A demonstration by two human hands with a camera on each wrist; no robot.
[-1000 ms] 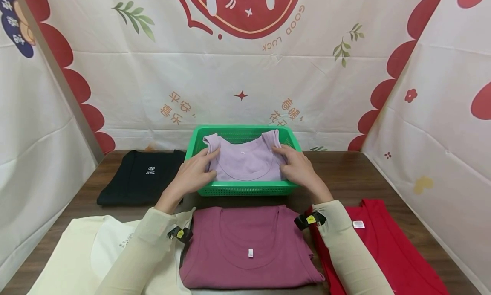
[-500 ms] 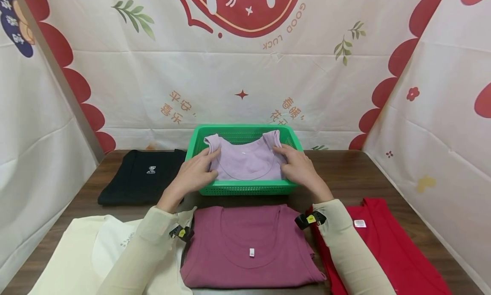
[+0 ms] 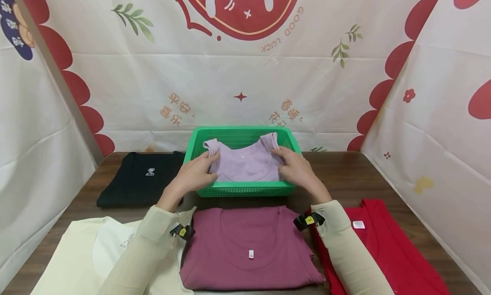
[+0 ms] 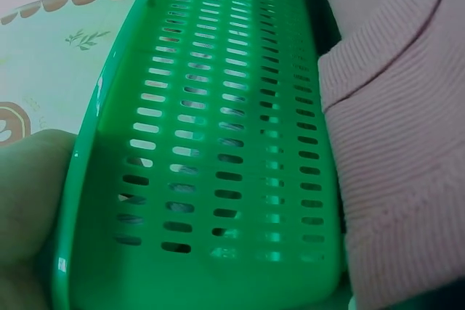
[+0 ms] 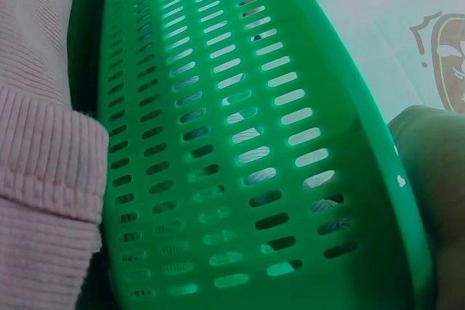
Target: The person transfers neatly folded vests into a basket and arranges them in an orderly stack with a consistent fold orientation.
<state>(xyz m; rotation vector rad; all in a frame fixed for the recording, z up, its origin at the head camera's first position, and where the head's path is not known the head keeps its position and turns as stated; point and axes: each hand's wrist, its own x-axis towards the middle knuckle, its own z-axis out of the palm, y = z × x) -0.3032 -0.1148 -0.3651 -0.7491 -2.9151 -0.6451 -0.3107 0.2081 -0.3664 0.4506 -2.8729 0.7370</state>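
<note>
Folded in the green perforated basket (image 3: 245, 188) lies a lilac tank top (image 3: 245, 167), its two wide straps raised toward the back. My left hand (image 3: 193, 173) grips its left side, fingers by the strap and thumb low near the front rim. On the right side my right hand (image 3: 297, 169) holds the cloth the same way. Where the fingers go under the fabric is hidden. Both wrist views show the basket's front wall (image 4: 218, 143) from outside, with part of a hand over the rim. A folded mauve shirt (image 3: 251, 244) lies just in front of the basket.
A folded black shirt (image 3: 143, 180) lies left of the basket on the brown wooden table (image 3: 341, 175). Cream clothing (image 3: 73, 252) lies at front left, partly under my left sleeve. A red garment (image 3: 387, 244) is at front right. A printed cloth backdrop (image 3: 238, 73) stands behind.
The lilac tank top has sunk slightly lower in the basket, its neckline dropping a little. Both hands stay at its sides.
</note>
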